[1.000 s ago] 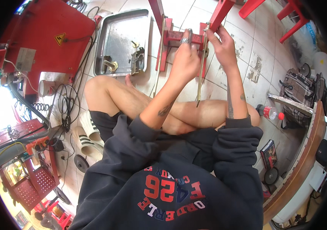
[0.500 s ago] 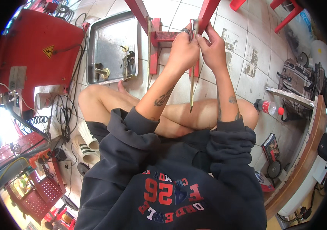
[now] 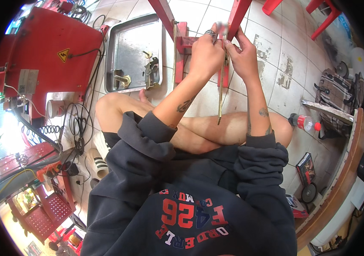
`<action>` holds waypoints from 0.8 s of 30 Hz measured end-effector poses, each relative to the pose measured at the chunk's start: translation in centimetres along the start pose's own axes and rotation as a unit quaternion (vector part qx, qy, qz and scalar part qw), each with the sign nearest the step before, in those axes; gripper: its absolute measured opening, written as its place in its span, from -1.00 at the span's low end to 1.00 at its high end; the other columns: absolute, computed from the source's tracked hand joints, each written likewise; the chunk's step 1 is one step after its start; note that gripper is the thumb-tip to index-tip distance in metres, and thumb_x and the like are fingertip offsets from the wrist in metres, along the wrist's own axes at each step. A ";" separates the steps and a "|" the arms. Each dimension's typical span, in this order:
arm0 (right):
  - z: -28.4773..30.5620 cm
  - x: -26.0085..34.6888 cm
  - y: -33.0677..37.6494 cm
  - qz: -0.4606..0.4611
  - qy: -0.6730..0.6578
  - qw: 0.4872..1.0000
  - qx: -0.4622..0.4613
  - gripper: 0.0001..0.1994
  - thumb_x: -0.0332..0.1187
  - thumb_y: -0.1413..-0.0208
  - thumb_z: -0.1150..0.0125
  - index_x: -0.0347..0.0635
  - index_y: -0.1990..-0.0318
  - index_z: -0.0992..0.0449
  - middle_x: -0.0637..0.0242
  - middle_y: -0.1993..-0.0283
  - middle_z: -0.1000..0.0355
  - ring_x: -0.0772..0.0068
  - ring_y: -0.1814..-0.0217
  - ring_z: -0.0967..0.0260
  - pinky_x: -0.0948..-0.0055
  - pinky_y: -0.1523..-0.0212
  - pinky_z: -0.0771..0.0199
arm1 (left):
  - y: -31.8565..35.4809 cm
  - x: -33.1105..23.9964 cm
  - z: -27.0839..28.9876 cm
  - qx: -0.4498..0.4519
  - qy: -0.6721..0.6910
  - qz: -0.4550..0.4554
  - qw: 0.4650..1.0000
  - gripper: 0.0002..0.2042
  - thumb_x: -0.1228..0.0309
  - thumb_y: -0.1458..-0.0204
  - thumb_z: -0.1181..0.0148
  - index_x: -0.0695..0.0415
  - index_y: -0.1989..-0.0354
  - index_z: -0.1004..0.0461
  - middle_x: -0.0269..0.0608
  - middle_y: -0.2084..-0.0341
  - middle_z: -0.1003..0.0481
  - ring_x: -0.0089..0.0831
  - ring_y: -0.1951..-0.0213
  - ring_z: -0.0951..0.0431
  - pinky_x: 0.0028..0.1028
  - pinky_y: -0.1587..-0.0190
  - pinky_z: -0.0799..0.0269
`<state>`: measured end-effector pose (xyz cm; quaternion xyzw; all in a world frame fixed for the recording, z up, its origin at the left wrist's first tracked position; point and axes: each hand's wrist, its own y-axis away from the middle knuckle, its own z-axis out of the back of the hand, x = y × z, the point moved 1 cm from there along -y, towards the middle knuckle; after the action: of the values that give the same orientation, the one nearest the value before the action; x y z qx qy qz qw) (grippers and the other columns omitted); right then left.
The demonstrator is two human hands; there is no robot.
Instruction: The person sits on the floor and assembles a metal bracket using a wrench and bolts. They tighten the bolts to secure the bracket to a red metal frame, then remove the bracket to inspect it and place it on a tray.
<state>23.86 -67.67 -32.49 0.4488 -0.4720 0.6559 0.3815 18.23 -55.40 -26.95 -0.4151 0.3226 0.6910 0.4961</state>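
Observation:
Both hands are at the lower part of a red metal frame leg (image 3: 239, 19). A long, thin metal strip (image 3: 221, 100) hangs down between them toward my crossed legs. My left hand (image 3: 207, 53), with a ring on one finger, is closed around the strip's upper part. Close beside it, my right hand (image 3: 243, 57) has its thumb pressed to the strip and its fingers behind the red leg. Above my left thumb a small pale piece (image 3: 221, 28) is smeared by motion; its kind cannot be told. The fingertips are partly hidden.
A metal tray (image 3: 109, 55) on the tiled floor holds a large bolt (image 3: 123, 80) and a metal bracket (image 3: 151, 72). A red machine (image 3: 52, 38) and black cables (image 3: 79, 128) lie left. To the right are a plastic bottle (image 3: 303, 122), a plaid bag (image 3: 335, 94) and a wooden edge (image 3: 340, 179).
The whole view has shifted, so the surroundings sit slightly farther right. The small pale piece above my left hand is more blurred. Both hands keep their hold on the strip.

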 end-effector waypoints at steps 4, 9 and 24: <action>0.0 0.3 0.0 -0.005 0.002 1.000 0.000 -0.40 -0.43 -0.15 -0.13 -0.55 -0.30 -0.12 -0.07 -0.28 -0.29 0.33 -0.16 -0.40 0.35 -0.23 -0.37 | -0.7 0.7 -1.1 0.029 0.032 0.013 0.999 -0.46 0.42 -0.14 -0.03 0.33 -0.32 -0.18 -0.09 0.40 -0.55 -0.51 0.44 -0.51 -0.51 0.36 -0.44; -0.3 0.9 0.1 -0.029 -0.024 0.999 0.000 -0.40 -0.48 -0.16 -0.09 -0.49 -0.33 -0.09 -0.05 -0.27 -0.29 0.35 -0.10 -0.44 0.36 -0.20 -0.41 | -1.5 1.9 -1.6 0.059 0.126 0.019 0.990 -0.42 0.44 -0.06 -0.01 0.32 -0.31 -0.18 0.14 0.35 -0.55 -0.30 0.39 -0.60 -0.31 0.26 -0.50; 0.1 0.7 0.3 -0.021 0.033 0.999 -0.011 -0.38 -0.57 -0.06 -0.02 -0.38 -0.35 -0.12 -0.04 -0.25 -0.33 0.36 -0.10 -0.44 0.33 -0.17 -0.42 | -0.9 -0.5 0.2 0.161 0.200 0.085 0.963 -0.38 0.34 -0.19 -0.02 0.34 -0.37 0.01 -0.32 0.66 -0.35 -0.58 0.59 -0.34 -0.54 0.56 -0.21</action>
<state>23.36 -67.80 -31.93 0.4326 -0.4563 0.6571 0.4157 19.09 -55.17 -26.46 -0.4306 0.5563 0.5727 0.4209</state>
